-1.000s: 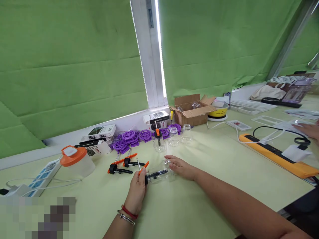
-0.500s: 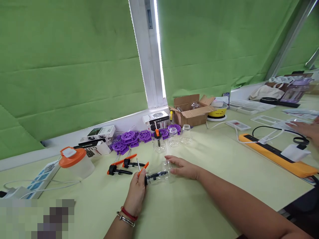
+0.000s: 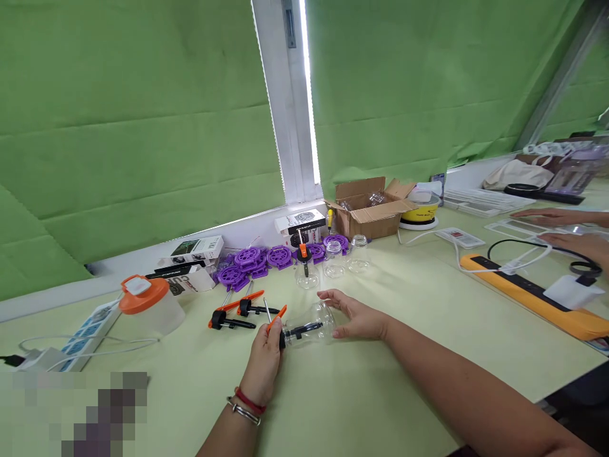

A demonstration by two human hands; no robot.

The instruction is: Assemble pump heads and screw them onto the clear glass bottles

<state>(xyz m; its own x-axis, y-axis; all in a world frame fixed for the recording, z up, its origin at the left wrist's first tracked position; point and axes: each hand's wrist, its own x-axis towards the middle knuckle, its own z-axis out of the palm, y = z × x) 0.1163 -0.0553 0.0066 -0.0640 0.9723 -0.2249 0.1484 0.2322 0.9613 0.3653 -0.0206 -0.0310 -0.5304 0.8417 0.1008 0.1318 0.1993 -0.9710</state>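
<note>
Lying on its side just over the table is a clear bottle [image 3: 314, 315], with a black pump stem [image 3: 307, 330] inside it. My left hand [image 3: 266, 352] is closed around the black cap end, beside an orange lever [image 3: 276, 317] and a thin metal rod. At the other end, my right hand [image 3: 356, 317] curls its fingers and thumb about the bottle's base. Two more black pump heads with orange levers [image 3: 233, 322] lie to the left. Behind, one clear bottle with an orange-and-black head [image 3: 304, 263] stands upright, beside two clear bottles without heads [image 3: 358, 257].
Purple plastic parts [image 3: 247, 259] and printed boxes [image 3: 299, 221] line the wall, near an open cardboard box [image 3: 373, 222]. An orange-lidded jug [image 3: 155, 304] and a white power strip [image 3: 90, 336] are left. An orange power strip [image 3: 533, 295] and another person's hands [image 3: 547, 219] are right.
The view has shifted slightly, while both hands keep their places on the bottle. At right, the other person's hands have come further into view.
</note>
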